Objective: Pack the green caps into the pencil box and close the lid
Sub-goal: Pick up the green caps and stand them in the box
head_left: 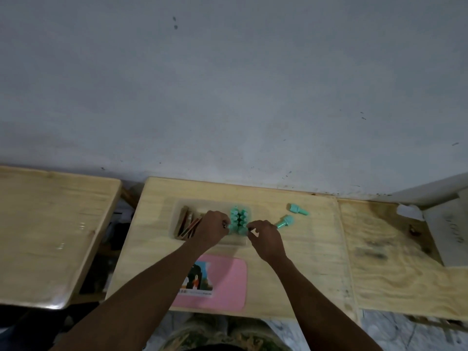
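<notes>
A clear pencil box [178, 207] lies open on the middle wooden table. Several green caps [239, 219] stand packed together in its right half. My left hand [211, 229] is curled against the left side of this cluster, fingers bent onto the caps. My right hand [266, 239] reaches in from the right, and its fingertips pinch a cap at the cluster's lower right edge. Two more green caps [297, 209] [285, 221] lie loose on the table to the right of the box. The pink lid [228, 282], with a picture sticker, lies flat in front of the box.
Brown pencils or sticks [186, 221] fill the box's left half. A second wooden table [50, 224] stands to the left across a gap. On the right are a stained board [392, 249], a white scrap [409, 211] and a grey slab [448, 231].
</notes>
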